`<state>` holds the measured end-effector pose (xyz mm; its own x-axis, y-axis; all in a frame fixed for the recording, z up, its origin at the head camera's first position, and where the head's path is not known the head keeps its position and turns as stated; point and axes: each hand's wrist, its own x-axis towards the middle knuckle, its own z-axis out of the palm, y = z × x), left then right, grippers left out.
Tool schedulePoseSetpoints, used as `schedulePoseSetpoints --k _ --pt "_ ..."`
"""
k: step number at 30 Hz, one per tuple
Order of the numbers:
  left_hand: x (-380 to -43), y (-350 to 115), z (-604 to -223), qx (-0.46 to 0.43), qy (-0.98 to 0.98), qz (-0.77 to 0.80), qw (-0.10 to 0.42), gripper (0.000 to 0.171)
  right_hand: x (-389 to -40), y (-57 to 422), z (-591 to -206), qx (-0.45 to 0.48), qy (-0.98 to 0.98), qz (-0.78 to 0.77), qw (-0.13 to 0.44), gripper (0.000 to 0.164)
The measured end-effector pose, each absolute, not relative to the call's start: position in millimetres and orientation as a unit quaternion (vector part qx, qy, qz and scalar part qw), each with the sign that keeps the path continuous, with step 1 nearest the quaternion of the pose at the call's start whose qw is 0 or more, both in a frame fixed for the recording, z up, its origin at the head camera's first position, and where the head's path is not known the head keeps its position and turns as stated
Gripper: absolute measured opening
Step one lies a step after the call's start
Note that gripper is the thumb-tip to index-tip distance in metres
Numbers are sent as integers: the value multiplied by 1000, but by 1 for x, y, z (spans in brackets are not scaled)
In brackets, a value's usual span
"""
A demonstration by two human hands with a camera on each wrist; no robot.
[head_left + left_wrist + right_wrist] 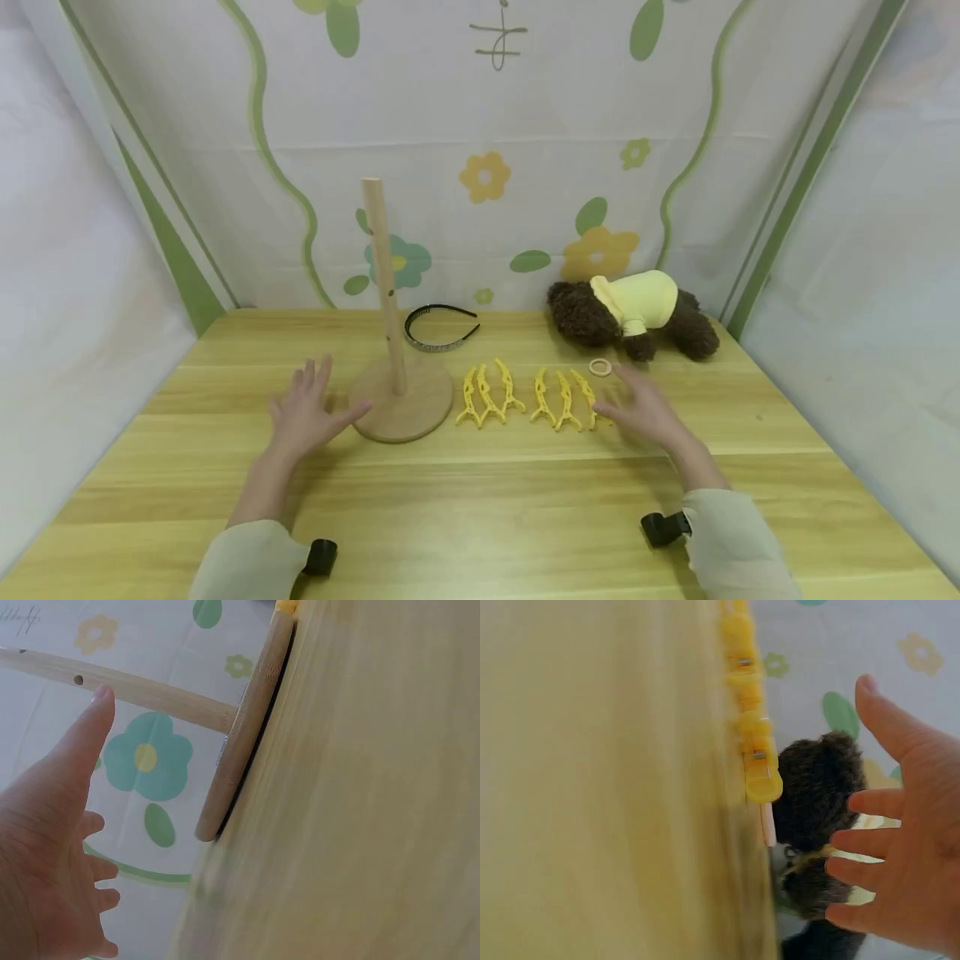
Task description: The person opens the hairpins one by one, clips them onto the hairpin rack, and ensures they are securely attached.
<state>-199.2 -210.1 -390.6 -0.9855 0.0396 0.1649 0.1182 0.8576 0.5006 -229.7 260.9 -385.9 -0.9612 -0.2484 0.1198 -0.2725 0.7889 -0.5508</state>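
Head view: wooden stand (pixel 391 325), long axis upright

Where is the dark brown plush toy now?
In the head view, the dark brown, yellow-shirted plush toy lies at the back right of the wood-grain tabletop, just behind the small pale ring and beyond the right hand.

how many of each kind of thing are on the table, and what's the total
Yellow alligator hair clips: 6
Wooden pole stand: 1
Black headband with a glittery band: 1
Small pale ring: 1
Brown plush toy in a yellow shirt: 1
Total: 10
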Motion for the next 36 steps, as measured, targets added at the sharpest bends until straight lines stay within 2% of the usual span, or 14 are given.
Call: schedulePoseSetpoints --k 8,15,21,27,36 --pt "-206 -208 -416 -46 -954 -290 54 90 -228 262 -414 138 -936 324 11 77" --pt "-207 -203 -430 -56 -960 -268 52 90 -225 259 -428 125 -951 275 69 69" --pt "-204 -204 -437 -61 -968 -235 61 87 -226 257 -433 121 -951 271 89 61" --pt "-204 -203 -439 -63 -972 -217 63 87 -227 260 -432 110 -947 289 87 54" --pt "-205 -203 -440 -61 -971 -221 65 88 -228 265 -433 85 -932 345 70 53"
